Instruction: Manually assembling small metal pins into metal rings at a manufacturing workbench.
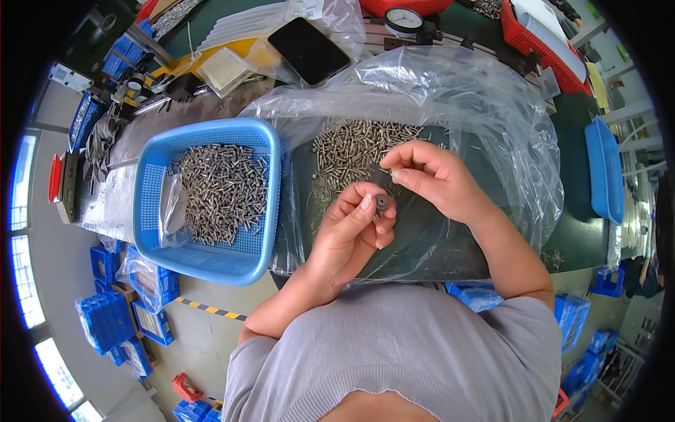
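Observation:
My left hand (344, 228) is closed around a small round metal piece with a hole in its middle (382, 202), held between thumb and fingers. Just above and to the right, my right hand (439, 179) pinches a small metal pin (387, 169) between thumb and forefinger. The two hands are close together but apart. Beyond them, a heap of short metal pins (351, 148) lies on a clear plastic sheet (485, 105) over the green tabletop. To the left, a blue plastic basket (146, 211) holds many similar pins (221, 190) and a clear plastic bag (173, 211).
A black phone (309, 50) lies on plastic at the back, near a dial gauge (403, 21). A red basket (545, 53) with papers stands at the far right. A blue tray (605, 169) is at the right edge. Blue crates (105, 320) stand on the floor at left.

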Available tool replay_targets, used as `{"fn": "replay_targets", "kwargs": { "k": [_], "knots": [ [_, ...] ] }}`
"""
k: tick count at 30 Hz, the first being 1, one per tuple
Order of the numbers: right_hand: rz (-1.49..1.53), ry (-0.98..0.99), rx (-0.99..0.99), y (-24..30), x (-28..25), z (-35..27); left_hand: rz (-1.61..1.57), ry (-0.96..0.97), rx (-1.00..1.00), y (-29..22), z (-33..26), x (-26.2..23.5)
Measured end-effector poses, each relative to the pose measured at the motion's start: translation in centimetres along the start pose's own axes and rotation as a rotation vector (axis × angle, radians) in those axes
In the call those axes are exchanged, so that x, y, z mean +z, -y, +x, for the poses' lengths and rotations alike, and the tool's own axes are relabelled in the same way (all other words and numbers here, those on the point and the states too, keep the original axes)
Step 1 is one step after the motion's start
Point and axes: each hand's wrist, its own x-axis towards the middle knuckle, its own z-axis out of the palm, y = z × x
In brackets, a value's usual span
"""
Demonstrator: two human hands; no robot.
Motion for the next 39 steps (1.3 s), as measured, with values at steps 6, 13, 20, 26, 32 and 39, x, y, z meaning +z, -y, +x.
{"fn": "replay_targets", "kwargs": {
  "k": [6, 13, 20, 26, 32, 39],
  "knots": [
    [-0.042, 0.003, 0.029, 1.4, 0.4, -0.7, -0.001, -0.008, 0.001, -0.1, -0.1, 0.0],
    [-0.252, 0.036, -0.265, 1.2, 0.8, -0.6, -0.019, -0.046, -0.028, -0.2, -0.2, 0.2],
    [-0.342, -0.009, -0.357, 1.4, 1.1, -0.7, -0.017, -0.038, -0.025, 0.0, -0.1, -0.1],
    [-0.413, -0.014, -0.501, 1.1, 1.1, -0.6, -0.036, -0.036, -0.031, 0.0, -0.2, -0.3],
    [-0.466, -0.026, -0.565, 1.1, 1.0, -0.6, -0.051, -0.036, -0.021, -0.1, -0.2, -0.4],
    [-0.484, 0.0, -0.556, 0.8, 1.2, -0.9, -0.024, -0.016, -0.001, 0.1, -0.1, -0.4]
  ]
}}
